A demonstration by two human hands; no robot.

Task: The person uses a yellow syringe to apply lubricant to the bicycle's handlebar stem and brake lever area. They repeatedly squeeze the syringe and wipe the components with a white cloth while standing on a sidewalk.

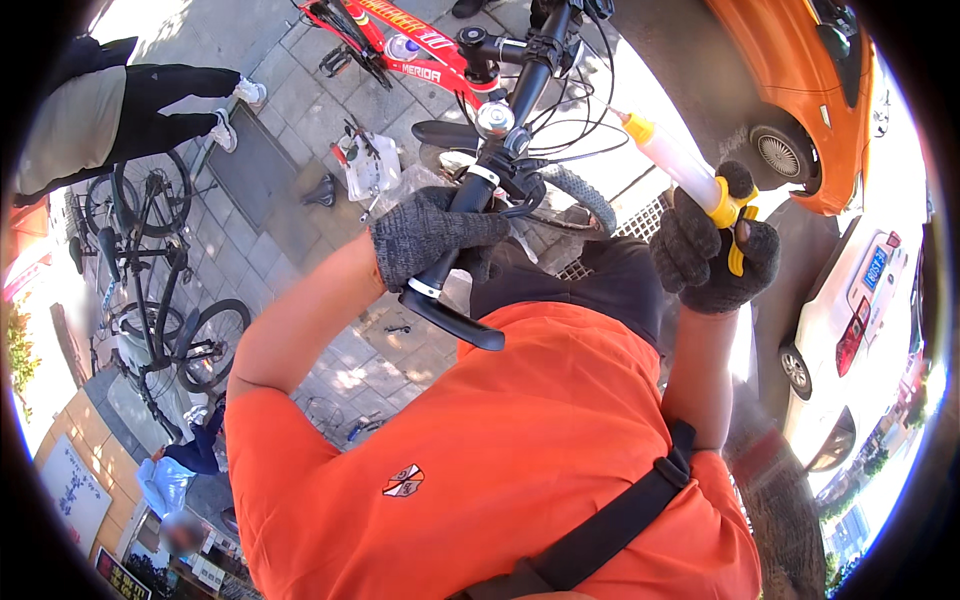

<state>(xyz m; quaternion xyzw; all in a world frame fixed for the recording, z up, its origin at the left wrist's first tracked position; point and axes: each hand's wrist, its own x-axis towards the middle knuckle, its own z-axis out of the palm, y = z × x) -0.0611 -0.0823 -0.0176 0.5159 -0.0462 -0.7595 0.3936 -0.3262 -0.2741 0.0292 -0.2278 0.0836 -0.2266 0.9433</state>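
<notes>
Right now, the grip of the left hand (pixel 432 235) curls around the bar (pixel 528 96), so it can hold the bike (pixel 450 62) steady. The right hand (pixel 715 250) has its grip closed on the syringe (pixel 672 155), right of the bar, not touching it. Best to aim the tip (pixel 622 117) carefully and push gently.

Black handlebar (pixel 532 88), yellow-and-white syringe (pixel 682 166), flecked grey gloves (pixel 422 236), red bicycle frame (pixel 446 62)
</notes>
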